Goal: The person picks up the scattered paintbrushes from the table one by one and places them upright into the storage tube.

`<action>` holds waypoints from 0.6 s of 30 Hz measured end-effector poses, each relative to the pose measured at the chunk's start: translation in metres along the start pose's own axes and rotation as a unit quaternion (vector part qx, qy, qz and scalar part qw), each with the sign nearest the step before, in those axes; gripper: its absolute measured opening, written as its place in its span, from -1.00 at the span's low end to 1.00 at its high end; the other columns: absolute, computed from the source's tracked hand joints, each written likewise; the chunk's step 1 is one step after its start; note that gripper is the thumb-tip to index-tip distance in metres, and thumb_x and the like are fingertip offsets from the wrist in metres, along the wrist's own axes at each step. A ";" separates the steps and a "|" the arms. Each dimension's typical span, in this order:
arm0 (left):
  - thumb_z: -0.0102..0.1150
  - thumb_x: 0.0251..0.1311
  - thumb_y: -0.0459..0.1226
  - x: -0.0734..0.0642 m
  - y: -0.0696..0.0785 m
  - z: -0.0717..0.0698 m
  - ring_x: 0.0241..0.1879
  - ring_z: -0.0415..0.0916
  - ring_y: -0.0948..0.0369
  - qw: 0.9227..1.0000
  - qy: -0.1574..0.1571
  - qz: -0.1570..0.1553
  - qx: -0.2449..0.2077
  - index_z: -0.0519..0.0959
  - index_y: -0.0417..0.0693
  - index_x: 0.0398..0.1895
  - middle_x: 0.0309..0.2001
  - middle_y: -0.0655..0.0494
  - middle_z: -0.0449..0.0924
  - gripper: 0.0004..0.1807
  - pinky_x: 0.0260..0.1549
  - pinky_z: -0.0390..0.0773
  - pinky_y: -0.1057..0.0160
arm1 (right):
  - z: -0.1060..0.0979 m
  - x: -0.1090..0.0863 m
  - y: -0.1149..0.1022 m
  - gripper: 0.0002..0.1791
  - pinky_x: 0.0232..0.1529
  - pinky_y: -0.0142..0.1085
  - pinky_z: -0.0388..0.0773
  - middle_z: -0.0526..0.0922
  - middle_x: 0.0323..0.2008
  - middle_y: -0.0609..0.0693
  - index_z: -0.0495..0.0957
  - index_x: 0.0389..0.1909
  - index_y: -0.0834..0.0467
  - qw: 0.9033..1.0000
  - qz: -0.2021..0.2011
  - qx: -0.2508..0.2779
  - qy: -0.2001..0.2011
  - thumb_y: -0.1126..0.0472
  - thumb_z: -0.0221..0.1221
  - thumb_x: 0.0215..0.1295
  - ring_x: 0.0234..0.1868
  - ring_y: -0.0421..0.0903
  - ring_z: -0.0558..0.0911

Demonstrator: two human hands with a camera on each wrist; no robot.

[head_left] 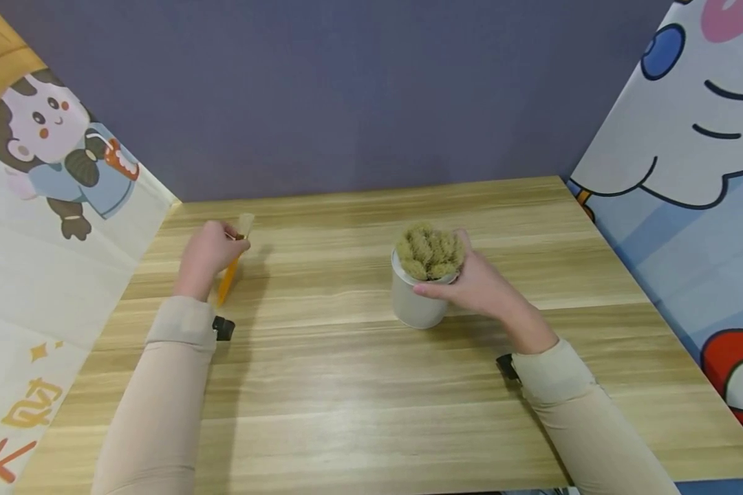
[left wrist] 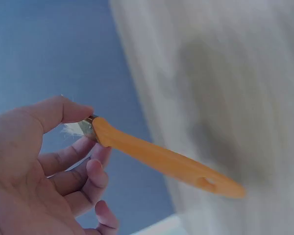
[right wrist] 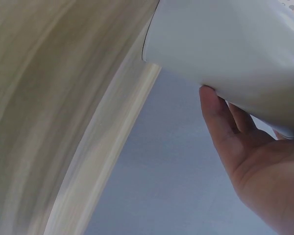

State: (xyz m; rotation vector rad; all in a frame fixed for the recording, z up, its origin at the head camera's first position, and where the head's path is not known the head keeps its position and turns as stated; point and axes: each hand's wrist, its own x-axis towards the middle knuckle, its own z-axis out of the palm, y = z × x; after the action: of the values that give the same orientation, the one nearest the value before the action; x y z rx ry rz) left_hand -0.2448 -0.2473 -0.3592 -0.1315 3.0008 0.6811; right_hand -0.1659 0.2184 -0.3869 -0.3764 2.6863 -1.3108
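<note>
On the left of the head view, my left hand pinches a paintbrush by its metal band, between thumb and fingers. Its orange handle slants down toward the table, and the pale bristles point away from me. Right of the middle, my right hand grips a white pot from its right side, the thumb across the near side below the rim. A bumpy yellow-green plant fills the pot's top. The right wrist view shows the pot's smooth wall against the fingers; whether its base touches the table I cannot tell.
Both things are over a wood-grain table. A dark blue-grey panel stands along the far edge. Printed cartoon sheets rise on the left and the right.
</note>
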 end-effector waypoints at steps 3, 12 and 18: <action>0.21 0.40 -0.06 -0.007 0.023 -0.005 0.01 0.60 -0.14 0.999 0.017 0.024 -0.027 0.62 -0.26 0.11 0.11 -0.30 0.67 -0.54 -0.02 0.59 -0.12 | -0.001 0.000 0.001 0.21 0.52 0.28 0.34 0.46 0.42 0.18 0.02 0.53 0.05 1.000 -0.001 0.005 -0.001 -0.29 0.57 0.07 0.51 0.25 0.46; 0.27 0.43 -0.09 -0.050 0.108 -0.014 -0.04 0.56 -0.05 0.988 0.047 0.098 -0.110 0.62 -0.19 0.13 0.07 -0.17 0.73 -0.60 -0.05 0.53 -0.01 | -0.001 -0.001 0.000 0.19 0.50 0.24 0.40 0.42 0.41 0.14 0.02 0.53 0.06 1.000 -0.012 0.006 -0.003 -0.28 0.56 0.11 0.48 0.20 0.49; 0.33 0.40 -0.12 -0.080 0.150 -0.018 -0.20 0.44 0.06 0.973 0.091 0.141 -0.157 0.67 -0.07 0.04 -0.05 -0.03 0.80 -0.71 -0.18 0.39 0.12 | -0.001 -0.001 0.000 0.18 0.53 0.26 0.35 0.43 0.41 0.16 0.02 0.52 0.06 1.000 -0.015 0.007 -0.004 -0.28 0.56 0.11 0.50 0.22 0.46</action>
State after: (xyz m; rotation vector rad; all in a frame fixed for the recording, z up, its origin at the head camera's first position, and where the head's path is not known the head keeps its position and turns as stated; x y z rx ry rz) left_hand -0.1806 -0.1146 -0.2728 0.2360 3.0875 1.2350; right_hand -0.1651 0.2192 -0.3866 -0.4213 2.6742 -1.3319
